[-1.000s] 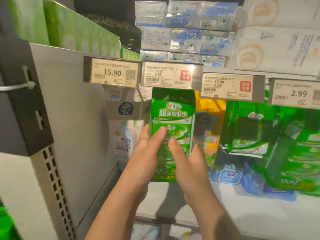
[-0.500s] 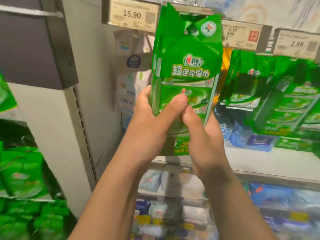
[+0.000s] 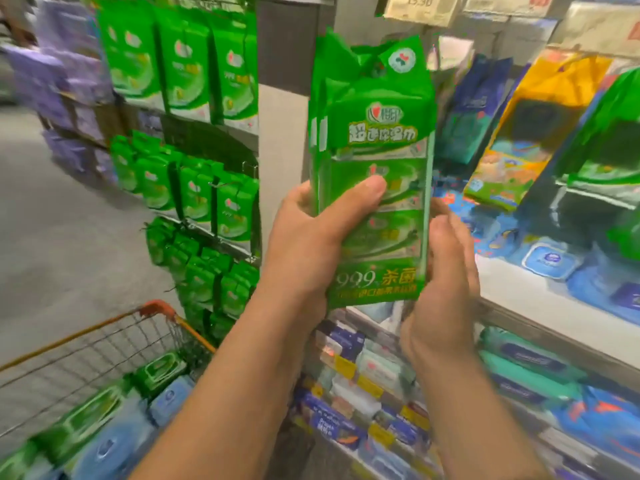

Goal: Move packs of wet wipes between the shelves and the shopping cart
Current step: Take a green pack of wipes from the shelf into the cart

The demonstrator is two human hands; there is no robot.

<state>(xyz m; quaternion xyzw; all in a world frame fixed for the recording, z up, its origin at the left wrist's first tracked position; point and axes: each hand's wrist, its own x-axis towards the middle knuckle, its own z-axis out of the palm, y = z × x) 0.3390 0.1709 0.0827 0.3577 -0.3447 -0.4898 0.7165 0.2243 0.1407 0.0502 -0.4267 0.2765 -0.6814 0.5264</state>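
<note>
Holding a tall green plastic multipack of wet wipes (image 3: 375,174) upright, the left hand (image 3: 311,244) clamps it, thumb across the front. The right hand (image 3: 446,278) cups its right edge with curled fingers, above the orange-rimmed wire shopping cart (image 3: 114,344).

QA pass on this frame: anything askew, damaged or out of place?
Mostly fine. The green wipes pack, held upright by the left hand and right hand, has a crumpled top flap. On the shelf to the right, the yellow pack leans tilted rather than standing straight. Nothing looks spilled.
</note>
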